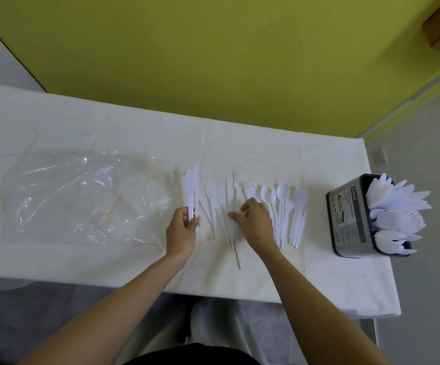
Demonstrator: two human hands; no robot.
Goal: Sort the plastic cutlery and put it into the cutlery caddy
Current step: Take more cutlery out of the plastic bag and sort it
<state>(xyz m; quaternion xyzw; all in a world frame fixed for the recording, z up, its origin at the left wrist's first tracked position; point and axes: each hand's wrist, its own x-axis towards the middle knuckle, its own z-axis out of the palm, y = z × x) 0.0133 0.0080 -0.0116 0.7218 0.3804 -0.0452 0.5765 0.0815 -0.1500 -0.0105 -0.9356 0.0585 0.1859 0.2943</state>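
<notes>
Inspector: Forearms (134, 299) reach from the near edge over the table (266, 143). Grip status?

Assessor: Left hand (183, 227) pinches a bundle of knives (191, 191) by the handles, blades pointing away, apparently gathering like with like. Right hand (255, 219) lies curved over the loose knives (213, 201); whether it pinches one, I cannot tell.

Inspector: Remaining stock?

Assessor: Forks (249, 187) and spoons (282, 196) lie in a row beside them. Cutlery caddy (345, 214) stands at the right end, already part filled.

Your table (319, 280) has a white cloth (108, 122); on it lie a clear plastic bag (81, 198) at left, loose white cutlery (282, 206) in the middle, a grey caddy (345, 217) at right
</notes>
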